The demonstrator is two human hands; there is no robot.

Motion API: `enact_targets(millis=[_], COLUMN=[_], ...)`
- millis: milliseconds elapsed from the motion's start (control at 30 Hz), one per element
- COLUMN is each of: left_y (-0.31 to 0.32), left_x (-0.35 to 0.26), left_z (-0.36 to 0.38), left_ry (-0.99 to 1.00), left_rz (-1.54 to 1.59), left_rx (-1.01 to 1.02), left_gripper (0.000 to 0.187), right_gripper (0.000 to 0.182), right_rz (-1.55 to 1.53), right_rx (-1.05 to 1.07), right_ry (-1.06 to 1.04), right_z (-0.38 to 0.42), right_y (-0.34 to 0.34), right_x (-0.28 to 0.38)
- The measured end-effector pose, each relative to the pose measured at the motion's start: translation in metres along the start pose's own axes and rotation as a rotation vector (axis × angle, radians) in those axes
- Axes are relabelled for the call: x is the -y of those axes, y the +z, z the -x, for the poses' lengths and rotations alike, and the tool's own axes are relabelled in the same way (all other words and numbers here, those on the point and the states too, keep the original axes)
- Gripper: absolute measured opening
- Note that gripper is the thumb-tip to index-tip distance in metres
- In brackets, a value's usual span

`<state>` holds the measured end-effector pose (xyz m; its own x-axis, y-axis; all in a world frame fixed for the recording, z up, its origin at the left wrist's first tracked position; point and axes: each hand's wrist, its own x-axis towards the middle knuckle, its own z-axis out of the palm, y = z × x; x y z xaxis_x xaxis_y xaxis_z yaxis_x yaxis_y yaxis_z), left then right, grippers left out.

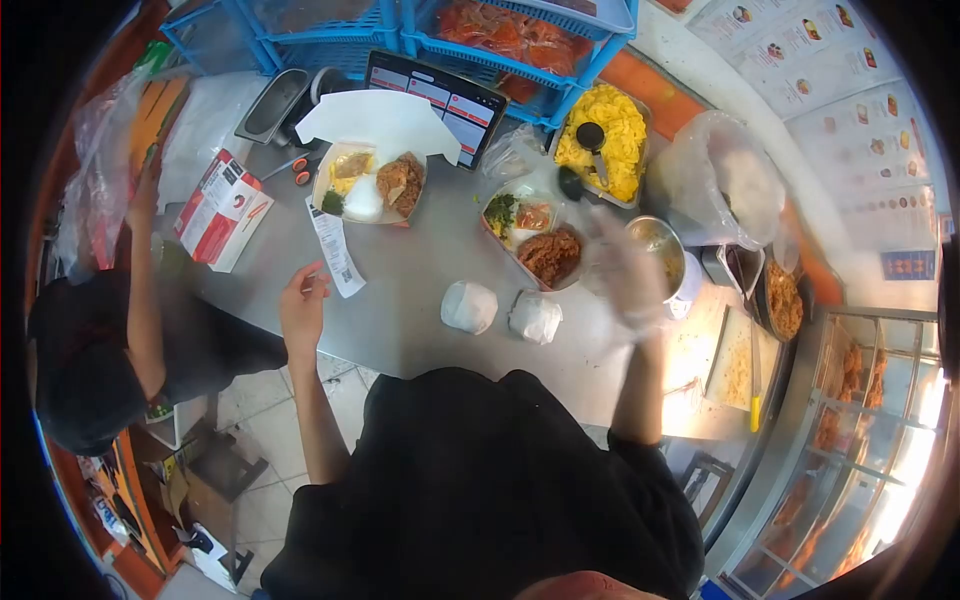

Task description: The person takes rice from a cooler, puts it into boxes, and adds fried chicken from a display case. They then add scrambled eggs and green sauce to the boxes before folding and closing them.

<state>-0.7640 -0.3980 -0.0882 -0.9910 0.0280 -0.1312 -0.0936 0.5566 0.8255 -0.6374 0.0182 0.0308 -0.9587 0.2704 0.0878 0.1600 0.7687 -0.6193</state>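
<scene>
My left hand (303, 308) is raised over the steel table, fingers loosely bent and apart, with nothing seen in them. Just beyond it lies a printed receipt (335, 247). My right hand (628, 272), apparently in a clear plastic glove, is smeared by motion between a food box and a round metal pot (657, 248); its grip cannot be made out. That food box (512, 262) holds fried chicken (549, 257), greens and something white. Another open box (342, 190) holds rice (364, 199), fried chicken, egg and greens. Two white paper-wrapped bundles (469, 307) sit nearer me.
A tray of scrambled egg (603, 135) stands behind, near a tablet (433, 105) and blue crates (400, 30). At right are a plastic-lined tub (715, 180), a cutting board with a yellow-handled knife (755, 412) and a glass display case (840, 450). A co-worker (100, 340) stands left.
</scene>
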Motion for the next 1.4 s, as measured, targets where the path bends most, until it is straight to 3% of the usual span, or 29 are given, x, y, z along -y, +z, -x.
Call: enact_targets(millis=[33,67,100,167,233,267,333,367,400,433,467,533,667,767,967,1033,1067,1133,1200,1267,1300,1333,1400], left_y=[0.001,0.002,0.005,0.012,0.027,0.033,0.045,0.05,0.054,0.056,0.058,0.059,0.04,0.028,0.014,0.009,0.007,0.004,0.007,0.017,0.025,0.029,0.031], left_x=[0.001,-0.001,-0.004,-0.01,-0.018,-0.024,-0.037,-0.044,-0.05,-0.052,-0.049,-0.043,-0.027,-0.004,0.0,0.007,0.009,0.013,0.016,0.025,0.033,0.039,0.029], left_z=[0.002,0.004,0.005,0.007,0.008,0.011,0.014,0.015,0.018,0.022,0.026,0.029,0.044,0.053,0.049,0.04,0.034,0.022,0.01,-0.005,-0.014,-0.02,-0.024], left_ry=[-0.013,-0.016,-0.012,-0.002,0.011,0.017,0.033,0.038,0.023,0.004,-0.001,0.02,-0.054,-0.12,-0.17,-0.126,-0.127,-0.076,-0.052,-0.031,0.003,0.038,0.091], left_rz=[-0.013,-0.015,-0.029,-0.048,-0.012,-0.009,0.044,0.054,0.038,0.02,0.022,0.016,0.093,0.033,0.017,0.058,0.06,0.004,0.004,0.006,-0.059,-0.126,-0.224], left_rx=[0.008,0.008,0.014,0.02,0.066,0.066,0.125,0.115,0.133,0.152,0.149,0.138,0.075,0.01,-0.012,-0.038,-0.036,-0.042,-0.043,-0.04,-0.074,-0.106,-0.149], left_gripper=[0.03,0.03,0.03,0.03,0.03,0.03,0.029,0.029,0.029,0.029,0.029,0.029,0.03,0.029,0.029,0.028,0.028,0.029,0.028,0.028,0.029,0.031,0.037], right_gripper=[0.046,0.044,0.037,0.034,0.031,0.031,0.026,0.025,0.025,0.024,0.023,0.023,0.022,0.02,0.017,0.019,0.017,0.018,0.02,0.02,0.017,0.019,0.021], right_rz=[-0.528,-0.357,-1.013,0.401,0.913,0.914,1.035,1.0,1.232,1.131,0.605,0.572,0.605,0.586,0.296,0.068,-0.25,-0.319,-0.571,-0.062,0.037,0.086,0.081], right_rx=[0.019,-0.213,-0.373,-0.252,0.015,0.008,-0.306,-0.624,-0.367,-0.428,-0.078,0.02,-0.006,0.055,-0.158,-0.262,-0.258,-0.334,-0.423,-0.363,-0.247,-0.062,-0.106], right_ry=[0.307,0.186,0.157,0.371,0.425,0.426,0.143,-0.145,-0.142,-0.333,0.053,-0.049,-0.18,-0.234,-0.058,-0.023,0.055,0.101,-0.036,-0.142,-0.17,0.004,0.083], right_z=[0.004,-0.002,-0.01,-0.04,-0.082,-0.083,-0.092,-0.118,-0.119,-0.142,-0.145,-0.175,-0.192,-0.199,-0.187,-0.152,-0.139,-0.095,-0.065,-0.049,-0.041,-0.04,-0.033], right_y=[-0.036,-0.052,-0.073,-0.127,-0.148,-0.138,-0.111,-0.083,-0.063,-0.029,-0.014,0.046,0.098,0.098,0.058,0.017,0.006,-0.013,0.01,0.048,0.069,0.097,0.129], right_x=[-0.001,-0.022,-0.014,-0.036,-0.093,-0.096,-0.097,-0.156,-0.081,-0.12,-0.061,-0.096,-0.123,-0.133,-0.125,-0.074,-0.065,-0.002,0.024,0.021,0.018,0.009,-0.009])
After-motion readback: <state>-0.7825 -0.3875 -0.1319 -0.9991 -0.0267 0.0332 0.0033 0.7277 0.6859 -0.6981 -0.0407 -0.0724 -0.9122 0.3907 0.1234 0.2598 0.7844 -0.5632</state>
